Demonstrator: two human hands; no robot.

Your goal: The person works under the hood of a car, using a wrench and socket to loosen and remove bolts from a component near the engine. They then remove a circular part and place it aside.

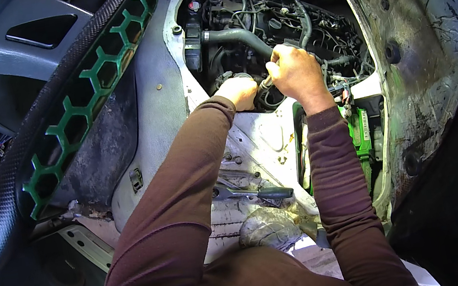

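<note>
- Here I am, both hands in at the near edge of the engine [321,24], which lies exposed; getting to it looks done.
- Right hand [297,71] curled, thumb tucked in; left hand [240,92] curled low beside it. A metal piece [266,83] shows between them, at the engine's near edge; whether I'm pinching it, I can't tell.
- The hose [238,36] on the engine's left is fitted at its far end, clamp [206,36] in place; its near end runs behind my right hand.
- Ratchet [274,193] lies idle, nearer me than the engine; battery [361,131] sits on the engine's near right, partly behind my sleeve.
- So the hand job at that near edge looks unfinished; how much remains, I can't judge.
- Hidden: my fingertips, the contact point, anything beneath; the engine's far parts blur into shadow.
</note>
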